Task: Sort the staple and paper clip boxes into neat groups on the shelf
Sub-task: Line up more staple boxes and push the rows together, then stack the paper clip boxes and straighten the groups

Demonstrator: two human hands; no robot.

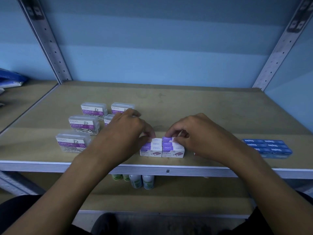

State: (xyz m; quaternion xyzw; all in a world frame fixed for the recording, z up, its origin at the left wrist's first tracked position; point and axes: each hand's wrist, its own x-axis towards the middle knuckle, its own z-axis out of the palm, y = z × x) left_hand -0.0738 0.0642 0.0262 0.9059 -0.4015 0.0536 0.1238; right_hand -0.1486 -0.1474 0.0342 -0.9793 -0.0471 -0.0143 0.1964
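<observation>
Clear paper clip boxes (84, 124), left group: label reads "KREATI" above "PAPER CLIP" on a purple band; smaller print below is not legible. White-and-purple staple boxes (162, 148), centre near edge: tops read "KREATI" and "STAPLES"; near faces read "STAPLES" again. Blue boxes (267, 147), right: "Staples" in white, printed upside down from this view.

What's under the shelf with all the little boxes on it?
Under the shelf you can see small bottles with white and green labels, standing together on a lower board. Only their top halves show; the shelf's front edge and the person's arms hide whatever else is down there.
</observation>
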